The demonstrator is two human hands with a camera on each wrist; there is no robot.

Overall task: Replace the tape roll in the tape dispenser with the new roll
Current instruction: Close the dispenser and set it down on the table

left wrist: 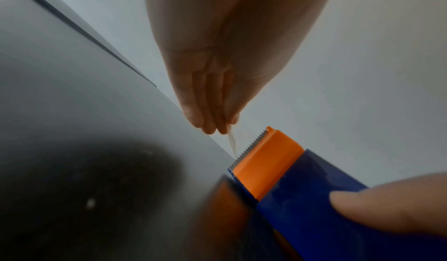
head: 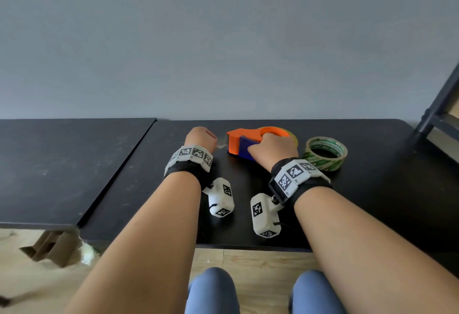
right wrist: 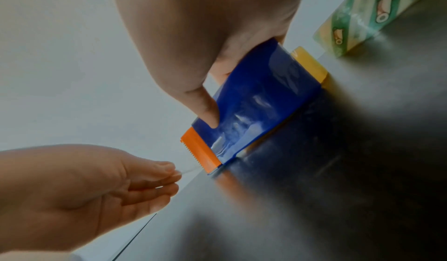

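An orange and blue tape dispenser lies on the black table near the wall. My right hand grips it from above, thumb on the blue cover. The serrated cutter points left. My left hand sits just left of the cutter and pinches a thin clear strip of tape that runs to the blade. An edge of the yellowish roll shows behind the blue cover. The new roll, with green printed wrap, lies flat to the right of the dispenser.
A second black tabletop adjoins on the left with a seam between them. A grey wall stands right behind the table. A dark metal frame leans at the far right. My knees are below the front edge.
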